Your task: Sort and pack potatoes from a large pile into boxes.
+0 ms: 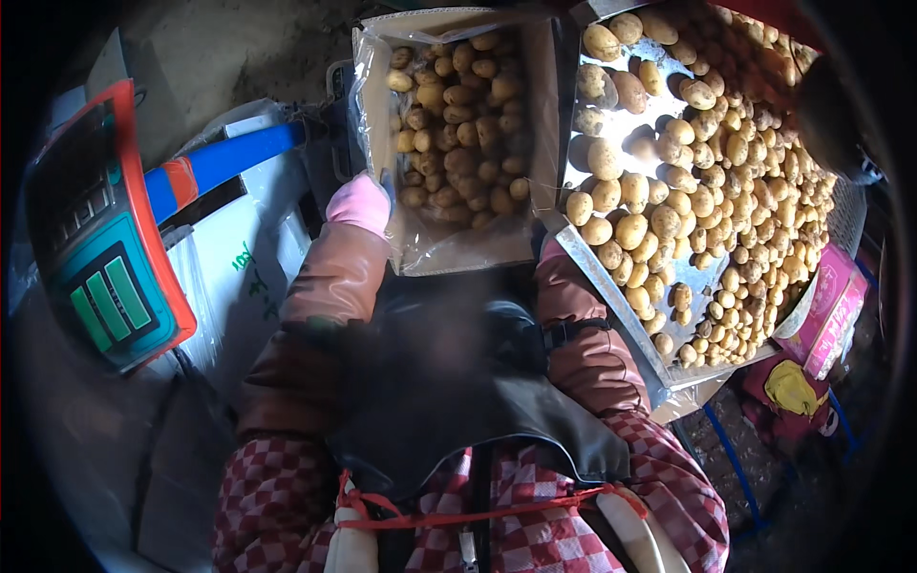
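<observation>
An open cardboard box [548,107], lined with clear plastic film, stands in front of me with many potatoes [458,132] inside. My left hand [360,203], in a pink glove with dark fingers, grips the box's left wall near its front corner. At the opposite front corner my right hand [550,247] is pressed against the box, with much of it hidden beside the metal tray's edge. Just right of the box, the sheet-metal sorting tray [573,251] carries a large spread of loose potatoes [716,193].
On the left stands a scale's display unit [114,286] with an orange rim and a blue post [236,161]. White cartons [236,265] with green handwriting lie behind it. A pink printed box [827,308] and a yellow-and-maroon cloth item [791,390] are at the right.
</observation>
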A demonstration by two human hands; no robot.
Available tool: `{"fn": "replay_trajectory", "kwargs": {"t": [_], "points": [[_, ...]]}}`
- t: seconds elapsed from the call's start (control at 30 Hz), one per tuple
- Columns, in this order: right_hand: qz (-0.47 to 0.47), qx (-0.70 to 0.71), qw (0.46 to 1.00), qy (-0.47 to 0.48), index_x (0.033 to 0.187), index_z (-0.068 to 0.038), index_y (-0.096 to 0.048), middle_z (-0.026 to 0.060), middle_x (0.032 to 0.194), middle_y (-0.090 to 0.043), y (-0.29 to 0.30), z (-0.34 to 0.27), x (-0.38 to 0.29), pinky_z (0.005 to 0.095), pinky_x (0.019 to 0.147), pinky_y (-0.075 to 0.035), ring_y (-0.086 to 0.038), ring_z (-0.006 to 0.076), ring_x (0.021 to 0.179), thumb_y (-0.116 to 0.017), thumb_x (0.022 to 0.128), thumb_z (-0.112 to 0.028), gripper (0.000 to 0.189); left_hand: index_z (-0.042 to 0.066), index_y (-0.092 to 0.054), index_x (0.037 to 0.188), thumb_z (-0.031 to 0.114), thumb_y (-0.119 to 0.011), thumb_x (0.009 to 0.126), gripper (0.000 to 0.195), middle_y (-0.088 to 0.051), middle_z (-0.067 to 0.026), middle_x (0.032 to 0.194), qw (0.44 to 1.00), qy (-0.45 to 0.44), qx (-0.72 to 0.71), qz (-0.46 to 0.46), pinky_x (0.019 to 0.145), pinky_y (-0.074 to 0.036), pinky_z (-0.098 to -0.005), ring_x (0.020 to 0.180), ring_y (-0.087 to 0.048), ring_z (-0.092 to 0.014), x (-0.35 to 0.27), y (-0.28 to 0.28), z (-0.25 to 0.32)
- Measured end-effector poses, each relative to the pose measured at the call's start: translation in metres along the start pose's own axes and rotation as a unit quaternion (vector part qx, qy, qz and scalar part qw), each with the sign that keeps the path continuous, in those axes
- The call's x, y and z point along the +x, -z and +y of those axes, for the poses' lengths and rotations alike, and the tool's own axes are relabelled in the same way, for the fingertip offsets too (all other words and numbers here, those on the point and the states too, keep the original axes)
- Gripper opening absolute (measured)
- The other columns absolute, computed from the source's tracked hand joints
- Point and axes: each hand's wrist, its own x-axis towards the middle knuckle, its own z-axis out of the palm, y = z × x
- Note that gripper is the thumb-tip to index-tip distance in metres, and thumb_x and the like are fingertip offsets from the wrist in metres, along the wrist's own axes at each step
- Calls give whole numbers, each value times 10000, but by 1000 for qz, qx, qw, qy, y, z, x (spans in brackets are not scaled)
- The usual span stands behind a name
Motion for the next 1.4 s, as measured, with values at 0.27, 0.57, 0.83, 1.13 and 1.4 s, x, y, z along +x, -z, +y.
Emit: {"fn": "replay_trajectory", "kwargs": {"t": [0.27,0.57,0.83,1.13,1.4], "points": [[-10,10,1000,20,1403,-35,-530,174,1202,-681,-21,-28,-31,344,860,-564,-692,269,985,-687,907,-124,528,97,-760,1045,472,-563,950,434,-722,-219,1057,999,11,-2,-34,905,-551,-486,1043,-689,-397,31,5,-53],[-24,15,1000,12,1413,-34,-523,178,1206,-680,-17,-17,-42,345,868,-563,-694,275,994,-704,887,-113,561,60,-735,1120,604,-539,930,609,-700,-253,1092,996,28,70,47,927,-536,-496,1057,-668,-425,34,-9,-73],[-16,21,1000,12,1422,-33,-516,181,1209,-680,-13,-5,-26,346,876,-561,-696,280,1002,-719,870,-103,592,59,-759,1009,597,-545,933,584,-718,-241,1017,999,19,47,19,897,-547,-490,1018,-684,-416,16,3,-34],[-37,33,998,33,1431,-32,-509,185,1213,-680,-18,-2,-37,348,885,-560,-698,286,1011,-736,851,-92,626,89,-759,1071,592,-561,926,560,-721,-229,1054,995,2,100,5,906,-544,-499,1031,-683,-424,10,29,-29],[-119,434,864,226,1470,-30,-479,206,1221,-676,55,-110,-118,374,937,-546,-681,320,1092,-766,833,-114,704,90,-690,1205,460,-703,902,479,-706,-217,1130,991,-74,36,103,945,-523,-459,1071,-662,-399,-15,66,-38]]}}
